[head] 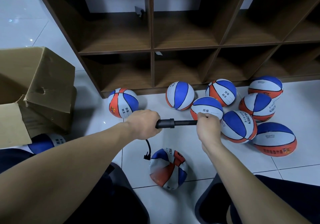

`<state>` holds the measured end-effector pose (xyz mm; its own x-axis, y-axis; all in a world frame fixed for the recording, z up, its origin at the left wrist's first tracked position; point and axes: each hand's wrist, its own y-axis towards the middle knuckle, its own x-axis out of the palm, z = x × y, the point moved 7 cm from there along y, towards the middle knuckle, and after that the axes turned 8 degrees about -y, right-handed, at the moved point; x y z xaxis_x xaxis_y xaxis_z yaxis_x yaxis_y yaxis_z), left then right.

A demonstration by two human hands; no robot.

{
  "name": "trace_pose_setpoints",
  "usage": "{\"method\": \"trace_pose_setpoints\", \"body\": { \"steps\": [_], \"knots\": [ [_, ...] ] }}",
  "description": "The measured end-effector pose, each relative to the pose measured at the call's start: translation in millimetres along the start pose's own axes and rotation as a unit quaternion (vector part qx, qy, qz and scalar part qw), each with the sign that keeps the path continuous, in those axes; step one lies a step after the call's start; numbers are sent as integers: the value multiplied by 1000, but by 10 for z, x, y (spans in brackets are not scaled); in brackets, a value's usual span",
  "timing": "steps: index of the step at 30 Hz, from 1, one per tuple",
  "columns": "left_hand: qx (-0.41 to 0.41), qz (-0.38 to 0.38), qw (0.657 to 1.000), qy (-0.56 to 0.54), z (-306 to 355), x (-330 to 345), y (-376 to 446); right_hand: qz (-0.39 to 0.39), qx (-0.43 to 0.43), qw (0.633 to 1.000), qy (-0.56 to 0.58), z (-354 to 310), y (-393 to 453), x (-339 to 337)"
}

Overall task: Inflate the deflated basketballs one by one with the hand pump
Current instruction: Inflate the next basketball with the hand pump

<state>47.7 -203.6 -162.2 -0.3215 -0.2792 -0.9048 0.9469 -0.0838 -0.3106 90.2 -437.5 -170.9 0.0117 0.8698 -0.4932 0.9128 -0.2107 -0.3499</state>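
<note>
A black hand pump is held level above the floor. My left hand grips its barrel end, and my right hand grips the handle end, with the rod showing between them. A thin black hose hangs from the barrel down to a crumpled, deflated blue, white and orange basketball on the tiles between my knees. Its nozzle touches the ball's upper left edge.
Several round basketballs lie on the white tiles to the right, one more to the left. A dark wooden cubby shelf stands behind. An open cardboard box sits at left, with another ball below it.
</note>
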Motion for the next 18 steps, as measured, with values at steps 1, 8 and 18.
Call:
{"method": "trace_pose_setpoints", "body": {
  "steps": [1, 8, 18],
  "knots": [
    [1, 1, 1000, 1, 18, -2, 1, -2, -13, 1000, -7, -22, -34, 36],
    [15, 14, 1000, -4, 137, 2, 4, -23, -76, 996, -44, -160, -250, 244],
    [34, 12, 999, -2, 248, 29, 11, -51, -91, 994, -43, -117, -312, 374]
  ]
}}
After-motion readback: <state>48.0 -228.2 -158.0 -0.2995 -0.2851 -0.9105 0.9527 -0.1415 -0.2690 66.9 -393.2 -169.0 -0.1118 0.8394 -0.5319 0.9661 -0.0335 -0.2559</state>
